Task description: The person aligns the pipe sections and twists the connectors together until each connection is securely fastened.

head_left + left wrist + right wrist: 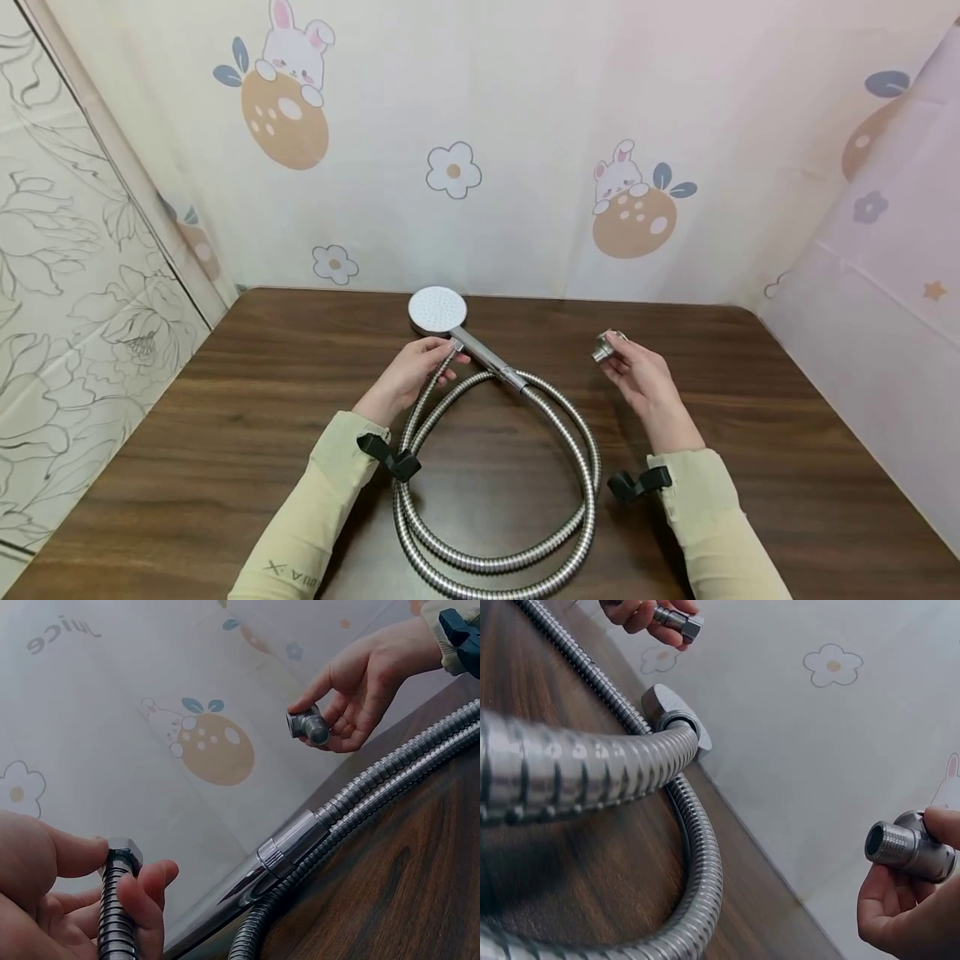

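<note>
My left hand (405,375) pinches the loose end of a ribbed metal shower hose (590,483), just by its hex nut (126,851). Between thumb and fingers, my right hand (643,377) holds a small metal pipe fitting (896,844) above the table. A threaded spout juts from that fitting, pointing towards the left hand. The two metal ends are well apart. A hand shower (438,309) with a white face and chrome handle (483,350) lies near the back of the table, joined to the hose's other end. The hose lies coiled in loops between my forearms.
The dark wooden table (247,400) meets a patterned curtain (525,217) along its back edge. Flower-printed panels (75,317) stand on the left and another pale curtain (885,275) hangs on the right. Black straps (639,483) go round both sleeve cuffs.
</note>
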### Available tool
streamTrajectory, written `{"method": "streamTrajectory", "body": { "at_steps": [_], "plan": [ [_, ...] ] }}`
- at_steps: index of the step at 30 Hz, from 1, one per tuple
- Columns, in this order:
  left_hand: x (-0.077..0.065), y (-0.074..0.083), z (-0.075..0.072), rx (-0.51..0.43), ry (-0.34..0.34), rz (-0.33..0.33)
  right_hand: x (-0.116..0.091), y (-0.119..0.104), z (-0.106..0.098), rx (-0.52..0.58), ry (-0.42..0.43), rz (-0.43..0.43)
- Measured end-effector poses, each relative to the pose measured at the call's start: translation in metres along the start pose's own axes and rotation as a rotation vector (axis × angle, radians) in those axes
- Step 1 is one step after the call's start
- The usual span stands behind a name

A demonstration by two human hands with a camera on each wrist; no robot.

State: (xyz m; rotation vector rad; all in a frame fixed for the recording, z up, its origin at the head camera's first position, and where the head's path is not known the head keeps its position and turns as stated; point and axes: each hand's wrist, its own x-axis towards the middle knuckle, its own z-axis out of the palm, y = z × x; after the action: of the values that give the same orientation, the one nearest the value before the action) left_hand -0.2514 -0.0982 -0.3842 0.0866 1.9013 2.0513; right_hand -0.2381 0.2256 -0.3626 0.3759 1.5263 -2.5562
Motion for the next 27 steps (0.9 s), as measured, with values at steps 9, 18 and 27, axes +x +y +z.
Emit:
{"method": "streamTrajectory", "body": {
  "at_steps": [9,18,27],
  "plan": [
    [0.001,0.002,0.002,-0.029,0.005,0.005,-0.002,-0.001,0.005,-0.014,-0.034,0.005],
    [-0.003,0.004,0.001,-0.026,-0.018,0.001,-0.002,0.002,0.008,0.004,-0.084,-0.019],
    [-0.004,0.008,0.002,-0.002,-0.036,0.005,-0.003,0.002,0.013,-0.007,-0.110,-0.041]
  ]
}}
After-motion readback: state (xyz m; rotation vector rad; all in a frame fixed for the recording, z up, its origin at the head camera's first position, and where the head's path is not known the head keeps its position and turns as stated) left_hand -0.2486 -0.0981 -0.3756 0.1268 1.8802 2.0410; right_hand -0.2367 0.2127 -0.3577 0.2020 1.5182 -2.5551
